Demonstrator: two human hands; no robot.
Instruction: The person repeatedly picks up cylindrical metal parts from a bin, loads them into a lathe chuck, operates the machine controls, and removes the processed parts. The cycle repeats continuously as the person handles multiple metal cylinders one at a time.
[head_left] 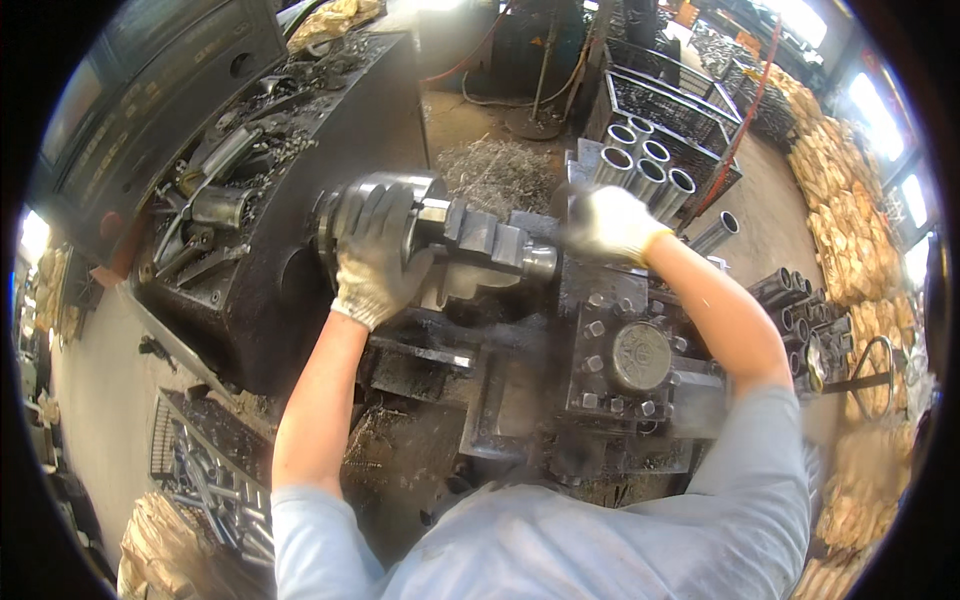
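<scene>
Head view, stepped metal piece [485, 240], between hands [378, 240] [612, 226]

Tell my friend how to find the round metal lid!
Start at the big dark machine. Below the white-gloved right hand, a dark block has bolts around its edges. The lid is the wide flat circle among them, much bigger than any bolt.

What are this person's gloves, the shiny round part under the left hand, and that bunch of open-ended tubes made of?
Gloves: probably knitted cotton or a blend, matte; the left one's ribbed cuff suggests it.
Round part: likely machined steel, smooth, given its bright highlights.
Tubes: metal, perhaps steel; gray sides and gleaming cut rims, exact alloy unclear.
</scene>
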